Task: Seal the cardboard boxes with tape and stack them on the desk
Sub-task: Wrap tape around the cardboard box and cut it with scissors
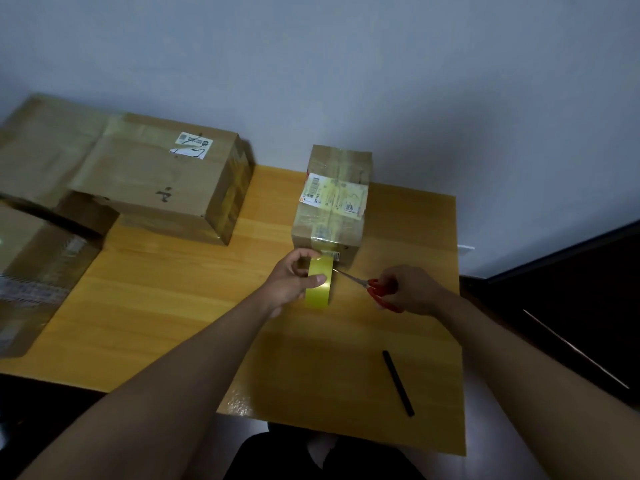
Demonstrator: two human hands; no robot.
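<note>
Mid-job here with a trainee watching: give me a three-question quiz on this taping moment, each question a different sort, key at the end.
1. True or false: the left hand holds the yellow tape roll.
2. Which tool does the right hand grip? A) black marker B) red-handled scissors C) box cutter
3. Fill in: the scissor tips point at the tape strip running from the roll to the ____ box.

Key
1. True; fingers curl round it.
2. B; the red-handled scissors. The black marker lies loose on the desk.
3. Small; the small cardboard box, not the large cardboard box to its left.
</note>
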